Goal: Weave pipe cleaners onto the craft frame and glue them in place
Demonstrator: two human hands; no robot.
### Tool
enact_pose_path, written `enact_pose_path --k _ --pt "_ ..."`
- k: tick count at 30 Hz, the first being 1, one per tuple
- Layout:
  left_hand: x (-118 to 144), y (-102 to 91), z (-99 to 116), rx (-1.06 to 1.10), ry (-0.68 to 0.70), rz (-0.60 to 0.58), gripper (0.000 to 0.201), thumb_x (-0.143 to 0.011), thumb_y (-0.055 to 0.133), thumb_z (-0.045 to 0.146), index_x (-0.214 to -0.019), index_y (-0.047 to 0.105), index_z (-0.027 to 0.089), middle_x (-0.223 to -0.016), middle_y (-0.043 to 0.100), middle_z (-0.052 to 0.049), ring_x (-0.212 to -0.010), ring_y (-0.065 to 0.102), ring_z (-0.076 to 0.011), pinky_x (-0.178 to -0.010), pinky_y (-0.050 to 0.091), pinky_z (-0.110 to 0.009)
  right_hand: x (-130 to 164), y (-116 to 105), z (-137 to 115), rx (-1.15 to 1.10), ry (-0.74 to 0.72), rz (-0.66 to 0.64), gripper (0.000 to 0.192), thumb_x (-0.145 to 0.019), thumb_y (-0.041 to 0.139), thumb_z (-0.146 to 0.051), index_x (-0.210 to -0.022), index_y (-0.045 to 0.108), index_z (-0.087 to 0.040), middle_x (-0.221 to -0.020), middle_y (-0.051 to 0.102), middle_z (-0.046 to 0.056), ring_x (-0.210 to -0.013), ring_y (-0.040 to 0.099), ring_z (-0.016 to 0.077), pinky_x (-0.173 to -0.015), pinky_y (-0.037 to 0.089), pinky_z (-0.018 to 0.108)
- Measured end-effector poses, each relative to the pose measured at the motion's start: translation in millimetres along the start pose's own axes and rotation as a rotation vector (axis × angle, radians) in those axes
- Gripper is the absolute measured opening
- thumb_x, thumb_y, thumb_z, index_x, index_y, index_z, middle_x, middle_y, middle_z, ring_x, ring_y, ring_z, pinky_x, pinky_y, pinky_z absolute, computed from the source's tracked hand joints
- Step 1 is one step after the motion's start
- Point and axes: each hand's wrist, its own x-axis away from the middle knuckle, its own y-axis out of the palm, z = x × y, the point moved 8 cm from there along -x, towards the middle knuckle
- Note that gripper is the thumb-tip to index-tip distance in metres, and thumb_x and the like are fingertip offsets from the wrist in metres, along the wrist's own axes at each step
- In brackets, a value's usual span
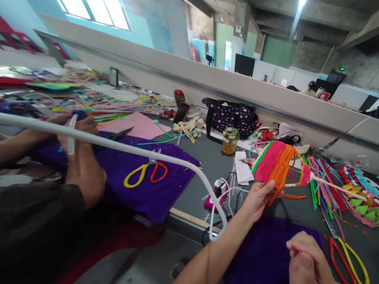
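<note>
Woven mat in left hand (white cable across, scissors beside)

A woven pipe-cleaner piece is held up above the grey worktable, at about four o'clock from the frame's centre. It is a flat, fuzzy panel of side-by-side bands: a thin green edge at its ten o'clock side, a broad pink field, then orange strands running toward four o'clock. The panel tilts, its top edge leaning toward one o'clock. Loose orange ends hang from the lower edge. A thin pale stick, wrapped in pink where it leaves the weave, juts out toward four o'clock, over a spread of coloured stems.
</note>
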Motion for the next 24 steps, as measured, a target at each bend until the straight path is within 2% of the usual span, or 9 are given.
enact_pose_path --k 1,2,5,9,12,15,18,22,24 --pt "0 0.9 11 0.014 0.034 0.008 0.032 -0.063 0.079 0.034 -0.079 0.071 0.007 -0.072 0.072 -0.01 -0.061 0.067 -0.0169 -0.068 0.055 -0.029 0 -7 12 0.017 0.041 0.064 0.015 -0.086 0.054 -0.026 -0.081 0.066 -0.019 -0.063 0.064 0.001 -0.049 0.053 0.012 -0.048 0.041 0.024" --pt "0 1.6 22 0.028 0.071 0.017 0.032 -0.063 0.079 0.033 -0.078 0.07 0.007 -0.074 0.073 -0.01 -0.062 0.067 -0.0169 -0.069 0.055 -0.03 -1 -6 31 0.06 0.139 0.053 0.016 -0.086 0.054 -0.027 -0.078 0.065 -0.018 -0.062 0.063 0.001 -0.047 0.051 0.0105 -0.046 0.039 0.023" --pt "-2 0.3 56 0.041 0.209 0.072 0.03 -0.062 0.08 0.032 -0.077 0.07 0.008 -0.074 0.073 -0.009 -0.065 0.068 -0.0184 -0.069 0.056 -0.03 -6 20 99 0.243 0.482 -0.164 0.021 -0.085 0.054 -0.034 -0.082 0.065 -0.016 -0.069 0.064 0.002 -0.057 0.057 0.0136 -0.053 0.044 0.023" --pt "2 -13.2 97 0.084 0.431 0.192 0.027 -0.061 0.08 0.031 -0.074 0.069 0.011 -0.07 0.072 -0.006 -0.067 0.069 -0.0185 -0.071 0.056 -0.03 -27 86 167 0.282 0.514 -0.435 0.028 -0.084 0.049 -0.039 -0.093 0.063 -0.016 -0.085 0.067 0.006 -0.077 0.061 0.0178 -0.072 0.048 0.029" --pt "9 -33.2 116 0.159 0.532 0.323 0.023 -0.061 0.081 0.028 -0.071 0.068 0.012 -0.069 0.072 -0.003 -0.067 0.069 -0.0157 -0.072 0.056 -0.027 -35 138 213 0.477 0.55 -0.585 0.028 -0.082 0.05 -0.034 -0.1 0.061 -0.016 -0.093 0.067 0.007 -0.082 0.06 0.0177 -0.076 0.045 0.028" --pt "13 -51.7 124 0.203 0.55 0.422 0.019 -0.064 0.079 0.024 -0.07 0.067 0.011 -0.069 0.072 -0.004 -0.064 0.068 -0.0133 -0.07 0.057 -0.024 -38 177 241 0.536 0.583 -0.611 0.027 -0.08 0.053 -0.036 -0.097 0.062 -0.017 -0.095 0.065 0.009 -0.088 0.059 0.0203 -0.08 0.043 0.03" --pt "11 -65.2 123 0.257 0.531 0.48 0.012 -0.07 0.074 0.02 -0.074 0.068 0.011 -0.069 0.072 -0.003 -0.061 0.067 -0.0114 -0.067 0.057 -0.022 -36 202 256 0.585 0.629 -0.624 0.029 -0.074 0.062 -0.037 -0.094 0.062 -0.015 -0.097 0.064 0.013 -0.096 0.057 0.026 -0.083 0.04 0.034" --pt "1 -73.9 110 0.333 0.458 0.504 0.005 -0.078 0.067 0.015 -0.073 0.067 0.012 -0.07 0.072 -0.003 -0.062 0.067 -0.0108 -0.067 0.058 -0.023 -34 214 265 0.582 0.691 -0.616 0.03 -0.069 0.064 -0.027 -0.097 0.063 -0.015 -0.1 0.064 0.015 -0.097 0.058 0.0276 -0.081 0.04 0.034" --pt "-4 -76.0 102 0.36 0.422 0.505 0.008 -0.079 0.065 0.014 -0.072 0.066 0.012 -0.07 0.071 -0.002 -0.061 0.066 -0.0105 -0.065 0.058 -0.023 -35 214 267 0.538 0.713 -0.604 0.023 -0.068 0.061 -0.025 -0.089 0.065 -0.016 -0.093 0.067 0.013 -0.092 0.059 0.0253 -0.077 0.041 0.032"
